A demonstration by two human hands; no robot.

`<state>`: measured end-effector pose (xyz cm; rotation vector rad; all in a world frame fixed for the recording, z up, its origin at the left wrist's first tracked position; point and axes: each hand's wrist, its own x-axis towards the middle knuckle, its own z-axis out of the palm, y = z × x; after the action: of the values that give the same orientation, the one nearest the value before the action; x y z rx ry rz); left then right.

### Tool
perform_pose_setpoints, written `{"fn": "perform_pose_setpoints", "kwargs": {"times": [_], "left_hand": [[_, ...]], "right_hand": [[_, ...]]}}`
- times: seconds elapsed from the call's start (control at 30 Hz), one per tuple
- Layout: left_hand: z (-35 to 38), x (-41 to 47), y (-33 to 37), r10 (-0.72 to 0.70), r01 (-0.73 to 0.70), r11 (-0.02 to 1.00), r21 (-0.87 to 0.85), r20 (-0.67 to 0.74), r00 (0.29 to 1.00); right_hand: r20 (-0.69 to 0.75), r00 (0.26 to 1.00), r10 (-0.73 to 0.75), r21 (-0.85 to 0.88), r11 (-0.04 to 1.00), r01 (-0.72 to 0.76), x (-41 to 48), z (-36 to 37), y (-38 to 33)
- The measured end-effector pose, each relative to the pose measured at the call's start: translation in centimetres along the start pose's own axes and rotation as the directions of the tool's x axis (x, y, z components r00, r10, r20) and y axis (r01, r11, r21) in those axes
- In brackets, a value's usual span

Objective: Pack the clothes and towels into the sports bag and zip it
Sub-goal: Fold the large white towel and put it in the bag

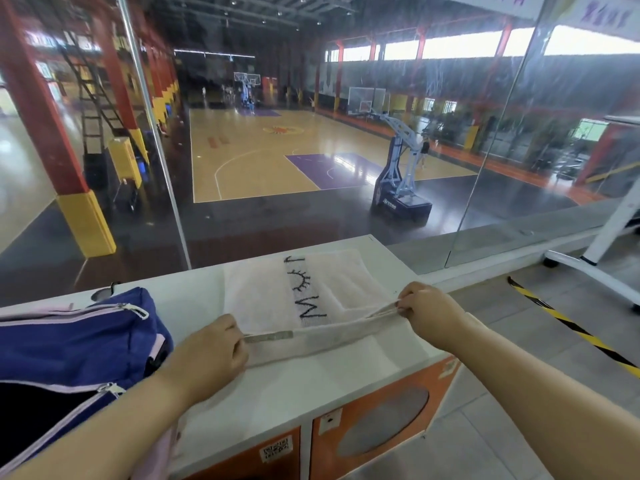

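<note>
A pale pink towel [263, 289] with a dark embroidered strip lies flat on the white cabinet top [277, 403]. My left hand [211, 351] pinches its near left corner and my right hand [427, 311] pinches its near right corner, with the near edge lifted and stretched between them. A blue sports bag [79, 337] with lilac zip trim sits at the left, its main zip open onto a dark inside. A bit of pink cloth [159, 455] hangs at the cabinet's front edge under my left forearm.
The cabinet has orange doors [377, 420] below and stands against a glass wall [311, 168] that overlooks a basketball court. A white wheeled frame [595, 258] and a black-and-yellow floor stripe [568, 327] are at the right on grey tiles.
</note>
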<state>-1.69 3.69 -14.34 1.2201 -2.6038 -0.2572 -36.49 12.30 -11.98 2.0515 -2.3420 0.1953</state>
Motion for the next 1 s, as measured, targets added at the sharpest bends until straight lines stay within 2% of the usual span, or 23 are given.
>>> {"fn": "perform_pose_setpoints", "kwargs": {"times": [0.07,0.17,0.27,0.4,0.53,0.6,0.73,0.8,0.83,0.9,1.0], "left_hand": [[-2.3,1.1,-0.8,0.029,-0.028,0.999,0.024,-0.031,0.999],[-6.2,2.8,-1.6,0.109,-0.096,0.992,0.085,-0.163,0.981],[-10.4,4.3,-1.7,0.172,-0.146,0.98,0.133,-0.209,0.963],[-15.6,5.4,-0.7,0.122,-0.094,0.99,0.108,-0.287,0.95],[-20.7,5.1,0.7,0.11,-0.089,0.993,0.074,-0.353,0.929],[-23.1,4.3,1.3,0.105,-0.114,0.994,0.002,-0.399,0.911],[-26.2,2.8,2.4,0.045,-0.215,0.927,-0.306,-0.478,0.877],[-26.5,3.1,2.4,-0.004,-0.198,0.895,-0.4,-0.452,0.892],[-26.4,3.6,2.1,-0.022,-0.161,0.907,-0.388,-0.426,0.904],[-25.5,4.9,1.5,-0.036,-0.066,0.967,-0.247,-0.385,0.922],[-23.2,7.1,0.6,-0.039,0.051,0.998,0.029,-0.312,0.949]], "right_hand": [[-0.078,0.997,0.005,0.025,1.0,-0.003,0.6,-2.1,-0.2],[-0.202,0.979,0.014,0.05,0.999,-0.004,1.3,-5.8,-1.1],[-0.295,0.953,0.071,0.125,0.992,-0.035,1.7,-9.5,-2.0],[-0.326,0.934,0.147,0.299,0.953,-0.046,1.7,-14.4,-2.3],[-0.393,0.907,0.153,0.491,0.869,0.066,0.2,-19.3,-2.7],[-0.416,0.901,0.125,0.576,0.803,0.154,-1.0,-21.4,-2.9],[-0.434,0.898,0.075,0.658,0.707,0.259,-1.9,-24.0,-2.8],[-0.438,0.895,0.078,0.64,0.726,0.25,-1.2,-24.4,-2.7],[-0.431,0.899,0.074,0.606,0.763,0.227,-0.6,-24.2,-2.7],[-0.409,0.911,0.053,0.458,0.875,0.155,1.1,-23.3,-2.8],[-0.359,0.933,-0.003,0.064,0.998,0.028,4.0,-21.3,-3.0]]}}
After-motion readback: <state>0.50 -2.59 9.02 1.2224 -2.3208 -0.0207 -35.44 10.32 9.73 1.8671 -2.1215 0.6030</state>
